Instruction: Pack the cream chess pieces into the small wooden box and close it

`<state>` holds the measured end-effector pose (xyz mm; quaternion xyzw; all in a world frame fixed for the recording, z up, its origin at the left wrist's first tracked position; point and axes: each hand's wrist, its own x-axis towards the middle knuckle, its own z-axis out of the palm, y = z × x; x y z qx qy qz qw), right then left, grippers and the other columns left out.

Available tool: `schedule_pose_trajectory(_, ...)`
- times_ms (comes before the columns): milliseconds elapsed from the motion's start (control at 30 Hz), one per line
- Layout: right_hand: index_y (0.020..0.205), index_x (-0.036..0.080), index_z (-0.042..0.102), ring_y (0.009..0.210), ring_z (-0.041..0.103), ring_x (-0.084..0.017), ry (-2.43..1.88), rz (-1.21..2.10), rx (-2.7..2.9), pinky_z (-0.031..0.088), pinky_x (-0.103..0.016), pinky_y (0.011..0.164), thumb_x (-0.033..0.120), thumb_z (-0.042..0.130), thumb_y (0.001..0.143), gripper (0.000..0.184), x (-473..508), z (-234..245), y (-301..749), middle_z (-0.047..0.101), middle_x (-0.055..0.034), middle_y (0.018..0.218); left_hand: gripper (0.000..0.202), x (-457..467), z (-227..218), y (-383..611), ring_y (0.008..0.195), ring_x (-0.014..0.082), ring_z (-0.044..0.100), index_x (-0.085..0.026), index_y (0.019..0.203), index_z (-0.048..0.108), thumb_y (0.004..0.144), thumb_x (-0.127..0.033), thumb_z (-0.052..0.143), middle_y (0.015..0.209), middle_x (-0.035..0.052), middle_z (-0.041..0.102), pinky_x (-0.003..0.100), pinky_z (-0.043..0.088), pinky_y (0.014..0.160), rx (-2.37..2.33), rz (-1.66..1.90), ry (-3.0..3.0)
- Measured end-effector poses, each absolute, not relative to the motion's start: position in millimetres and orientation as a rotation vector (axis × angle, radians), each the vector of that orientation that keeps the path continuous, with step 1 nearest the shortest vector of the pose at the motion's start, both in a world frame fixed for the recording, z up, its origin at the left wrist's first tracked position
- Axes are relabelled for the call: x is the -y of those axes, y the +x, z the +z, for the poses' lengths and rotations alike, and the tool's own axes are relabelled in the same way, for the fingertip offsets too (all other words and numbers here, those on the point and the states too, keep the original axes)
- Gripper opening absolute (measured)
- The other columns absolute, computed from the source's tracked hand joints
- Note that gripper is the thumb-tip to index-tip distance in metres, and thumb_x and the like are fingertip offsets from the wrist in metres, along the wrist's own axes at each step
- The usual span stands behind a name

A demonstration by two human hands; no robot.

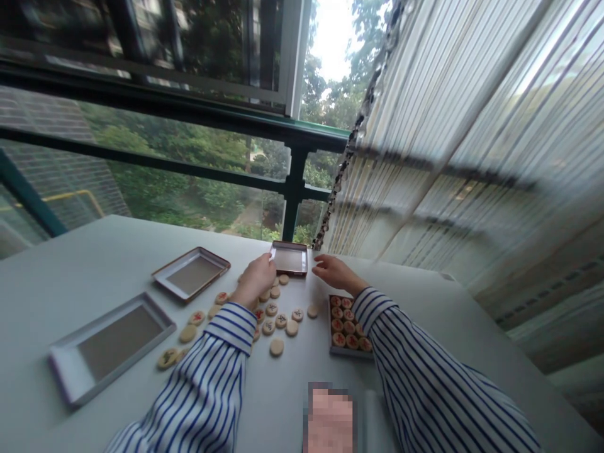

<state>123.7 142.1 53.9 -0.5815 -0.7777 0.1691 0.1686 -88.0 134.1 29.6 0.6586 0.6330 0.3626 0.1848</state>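
Small brown-rimmed tray (289, 259), grey-floored, is pinched by left hand (257, 277); right hand (336, 273), empty, curves loosely.

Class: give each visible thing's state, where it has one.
Grey tray: open side up
Nearer brown-rimmed tray: open side up
Far brown-rimmed tray: open side up
Box at right: open, holding red-marked pieces
Loose pieces: scattered, some marked side up, some blank
Left hand: at far tray's left edge
Right hand: open
Curtain: hanging
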Motion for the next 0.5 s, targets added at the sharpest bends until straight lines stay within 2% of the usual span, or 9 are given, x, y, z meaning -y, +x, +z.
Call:
schedule_pose_trajectory(233, 0.122, 0.015, 0.048, 0.092, 0.059, -0.018, -1.659, 0.444, 2.355, 0.043, -0.025, 0.078, 0.028, 0.054, 0.075, 0.049, -143.5, 50.9, 106.8, 0.062, -0.0111, 0.107, 0.036, -133.7, 29.7, -82.5, 0.106, 0.0246, 0.054, -0.012, 0.109, 0.054, 0.081, -0.023, 0.035, 0.109, 0.0172, 0.061, 0.033, 0.039, 0.088, -1.920, 0.768, 1.892)
schedule_pose_trajectory(500, 0.115, 0.021, 0.055, 0.098, 0.056, -0.020, -1.671, 0.268, 2.473, 0.040, -0.027, 0.081, 0.022, 0.049, 0.075, 0.040, -143.0, 42.7, 97.1, 0.063, -0.0072, 0.106, 0.039, -135.7, 28.6, -83.4, 0.108, 0.0229, 0.053, -0.011, 0.114, 0.052, 0.083, -0.025, 0.032, 0.113, 0.0163, 0.059, 0.030, 0.039, 0.088, -1.938, 0.692, 1.922)
